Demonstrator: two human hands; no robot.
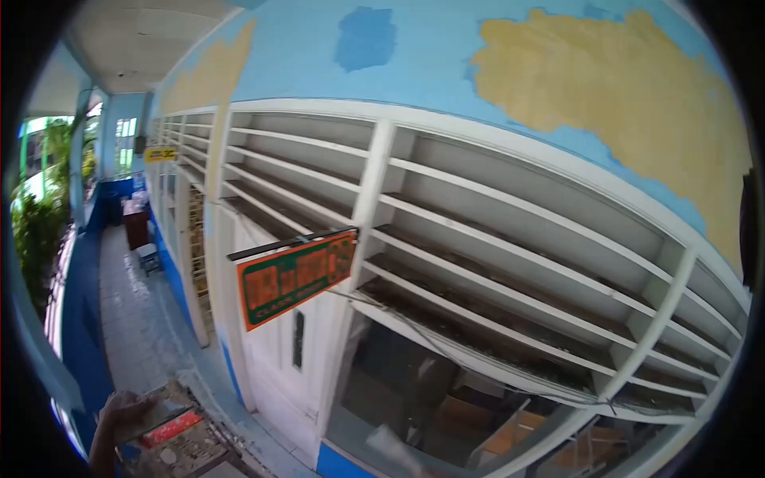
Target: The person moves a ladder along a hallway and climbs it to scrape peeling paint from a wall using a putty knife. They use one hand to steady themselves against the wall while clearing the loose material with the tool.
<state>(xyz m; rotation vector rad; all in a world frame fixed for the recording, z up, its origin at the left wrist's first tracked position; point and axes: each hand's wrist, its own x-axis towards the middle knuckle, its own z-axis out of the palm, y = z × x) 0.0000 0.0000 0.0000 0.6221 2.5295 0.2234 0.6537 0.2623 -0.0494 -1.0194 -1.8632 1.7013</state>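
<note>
My left hand (126,409) is at the lower left, its fingers bent over the edge of a flat grey piece (163,413). I cannot tell what that piece is. Just below and to the right lies a dusty, debris-strewn board surface (191,450) with a bright red strip (172,429) across it. My right hand is out of the view.
White louvre-like slats (510,263) run along a blue wall with tan patches (590,72). An orange and green sign (296,279) juts out over a white door (279,358). Left, a tiled corridor (131,295) holds a stool (147,256) and brown desk (135,227).
</note>
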